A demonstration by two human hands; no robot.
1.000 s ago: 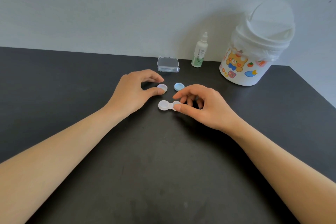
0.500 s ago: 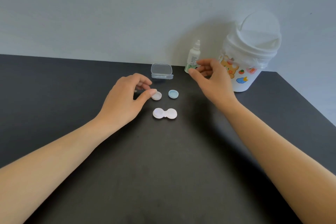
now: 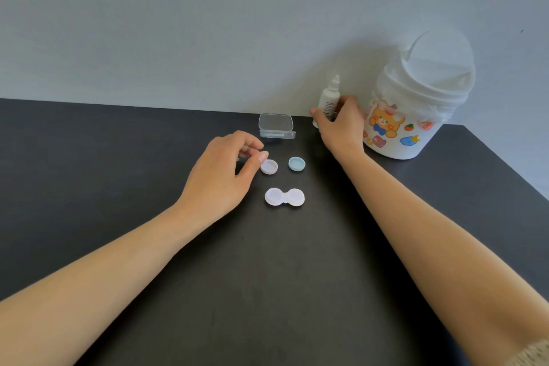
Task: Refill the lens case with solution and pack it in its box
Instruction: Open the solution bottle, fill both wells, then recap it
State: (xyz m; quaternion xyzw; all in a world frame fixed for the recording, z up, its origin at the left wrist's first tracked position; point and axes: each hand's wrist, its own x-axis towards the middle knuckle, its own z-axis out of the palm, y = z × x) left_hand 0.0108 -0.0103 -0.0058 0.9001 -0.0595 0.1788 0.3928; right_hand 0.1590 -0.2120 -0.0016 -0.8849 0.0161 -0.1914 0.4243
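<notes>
The white two-well lens case (image 3: 284,197) lies uncapped in the middle of the black table (image 3: 89,172). Behind it lie its two loose caps, a white cap (image 3: 269,166) and a blue cap (image 3: 296,164). My left hand (image 3: 221,175) rests beside the white cap, thumb tip touching its left edge, fingers curled, holding nothing. Against the wall stands the small white solution bottle (image 3: 329,98); my right hand (image 3: 341,123) is wrapped around its lower half. The clear plastic box (image 3: 276,125) stands open behind the caps.
A white lidded bin (image 3: 416,98) with cartoon stickers stands at the back right, just beside my right hand. The grey wall runs right behind the bottle and the box. The table's right edge slants in at the far right.
My right hand left the lens case, reached back to the solution bottle and has closed around it. My left hand stayed by the white cap.
</notes>
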